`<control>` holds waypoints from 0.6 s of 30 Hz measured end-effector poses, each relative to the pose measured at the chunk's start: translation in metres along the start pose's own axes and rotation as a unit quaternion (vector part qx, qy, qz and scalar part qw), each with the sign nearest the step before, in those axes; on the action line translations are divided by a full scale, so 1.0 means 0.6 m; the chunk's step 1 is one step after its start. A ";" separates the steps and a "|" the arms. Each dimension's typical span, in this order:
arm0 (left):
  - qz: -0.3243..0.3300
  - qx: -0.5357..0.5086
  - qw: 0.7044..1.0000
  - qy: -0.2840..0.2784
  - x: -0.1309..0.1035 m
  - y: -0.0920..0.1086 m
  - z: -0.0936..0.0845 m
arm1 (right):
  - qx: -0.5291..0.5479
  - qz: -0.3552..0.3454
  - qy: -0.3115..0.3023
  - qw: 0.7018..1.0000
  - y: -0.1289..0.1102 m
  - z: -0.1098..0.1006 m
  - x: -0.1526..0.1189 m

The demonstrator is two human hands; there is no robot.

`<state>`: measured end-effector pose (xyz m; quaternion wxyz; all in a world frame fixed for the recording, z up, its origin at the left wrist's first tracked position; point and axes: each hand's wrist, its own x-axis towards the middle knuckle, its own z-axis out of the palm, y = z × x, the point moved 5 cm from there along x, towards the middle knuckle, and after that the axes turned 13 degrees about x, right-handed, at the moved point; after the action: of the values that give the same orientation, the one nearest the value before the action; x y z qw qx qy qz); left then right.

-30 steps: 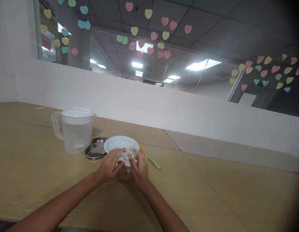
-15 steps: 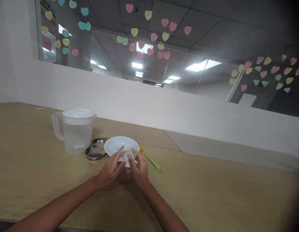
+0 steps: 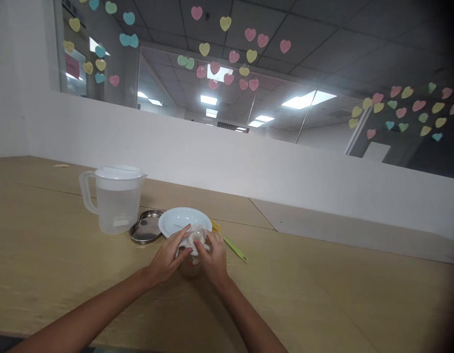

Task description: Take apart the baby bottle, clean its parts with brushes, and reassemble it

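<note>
A small clear bottle [image 3: 190, 267] with a white collar and side handles stands upright between my hands, low in the middle of the view. My left hand [image 3: 170, 254] is wrapped round its left side near the handle. On the right side my right hand [image 3: 214, 255] holds a clear domed cap [image 3: 198, 231] over the bottle's top, thumb in front. Just behind them sits a pale blue bowl [image 3: 182, 215]. A green-handled brush [image 3: 234, 249] with a yellow head lies to the right of the bowl, partly hidden by my right hand.
A lidded translucent jug [image 3: 118, 206] holding clear liquid stands on the wooden table [image 3: 322, 294] at the left. Between jug and bowl is a kidney-shaped metal tray [image 3: 146, 229]. A white wall [image 3: 212, 157] with windows above it rises behind the table.
The clear cap sits slightly lower over the bottle's top, and my right hand has shifted a little to the right. My left hand stays nearly in place.
</note>
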<state>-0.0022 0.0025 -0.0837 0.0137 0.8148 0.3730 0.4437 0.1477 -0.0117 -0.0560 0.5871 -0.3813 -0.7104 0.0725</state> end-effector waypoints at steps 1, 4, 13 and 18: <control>0.001 0.001 1.000 0.003 0.000 -0.001 0.001 | -0.003 -0.002 0.001 1.000 0.001 0.000 0.000; 0.013 -0.001 1.000 0.019 0.001 -0.003 0.001 | -0.012 -0.004 0.000 1.000 0.002 0.001 -0.001; 0.004 -0.048 0.998 0.043 0.003 -0.001 -0.003 | 0.014 -0.027 0.029 0.999 0.007 0.004 -0.003; -0.012 -0.071 0.996 0.055 0.001 -0.002 -0.002 | 0.012 -0.024 0.032 0.999 0.014 0.007 -0.006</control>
<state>-0.0034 0.0034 -0.0828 0.0563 0.7817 0.3502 0.5129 0.1478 -0.0067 -0.0645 0.6154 -0.3592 -0.6994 0.0547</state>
